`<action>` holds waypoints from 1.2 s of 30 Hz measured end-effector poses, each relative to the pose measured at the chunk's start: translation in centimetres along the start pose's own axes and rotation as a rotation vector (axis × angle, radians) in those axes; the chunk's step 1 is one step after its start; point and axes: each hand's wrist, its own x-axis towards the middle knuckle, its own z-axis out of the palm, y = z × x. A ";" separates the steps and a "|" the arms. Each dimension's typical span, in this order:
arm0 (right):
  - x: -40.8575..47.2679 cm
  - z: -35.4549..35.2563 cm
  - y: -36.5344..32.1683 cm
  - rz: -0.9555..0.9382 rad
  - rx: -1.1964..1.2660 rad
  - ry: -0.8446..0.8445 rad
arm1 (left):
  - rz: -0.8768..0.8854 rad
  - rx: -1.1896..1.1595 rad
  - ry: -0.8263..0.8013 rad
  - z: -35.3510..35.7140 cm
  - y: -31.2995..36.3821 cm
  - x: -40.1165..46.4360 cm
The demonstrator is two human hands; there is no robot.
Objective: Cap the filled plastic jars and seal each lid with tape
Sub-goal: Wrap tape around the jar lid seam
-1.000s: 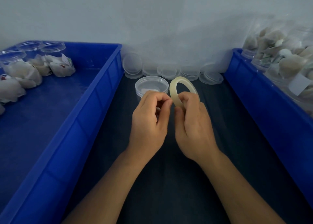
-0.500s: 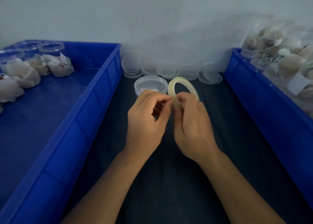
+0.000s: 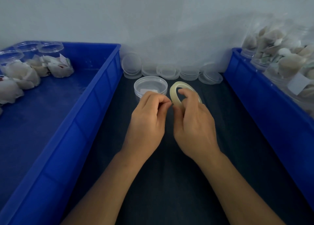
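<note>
Over on the far left, the left blue bin [image 3: 71,122] holds a cluster of clear jars [image 3: 51,48] bunched in its back corner, wrapped whitish bundles [image 3: 22,75] packed in and around them. Moving in to the dark table [image 3: 169,182] between the bins, a row of loose clear lids [image 3: 168,71] lines the wall, some stacked, one leaning upright at the left end. Just in front of that row stands the capped jar [image 3: 150,86], lid on, a pale label showing through the top. Now the action: the left hand [image 3: 146,121] sits just in front of that jar, fingers curled, thumb and forefinger pinching at the edge of the tape roll [image 3: 176,95] (the loose end itself is too small to make out). The right hand [image 3: 195,122] grips the roll from the other side, a finger hooked through its centre, holding the pale ring upright and just beside the jar's right edge. On the far right, the right blue bin [image 3: 265,105] carries filled jars [image 3: 288,66], heaped high with pale contents and lying against the wall.
</note>
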 end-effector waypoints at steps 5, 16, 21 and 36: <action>0.1 -0.3 -0.2 0.076 -0.140 0.009 | -0.028 0.018 -0.030 0.2 0.0 -0.1; 0.3 -0.7 0.2 -0.135 -0.085 -0.046 | -0.020 0.108 0.084 -0.5 -0.3 -0.9; 0.2 -0.5 0.4 -0.157 -0.108 -0.022 | 0.057 0.225 0.107 -0.9 -0.6 -1.1; 0.2 -0.5 0.1 -0.097 -0.127 0.086 | -0.312 -0.244 0.021 0.1 -4.1 -0.4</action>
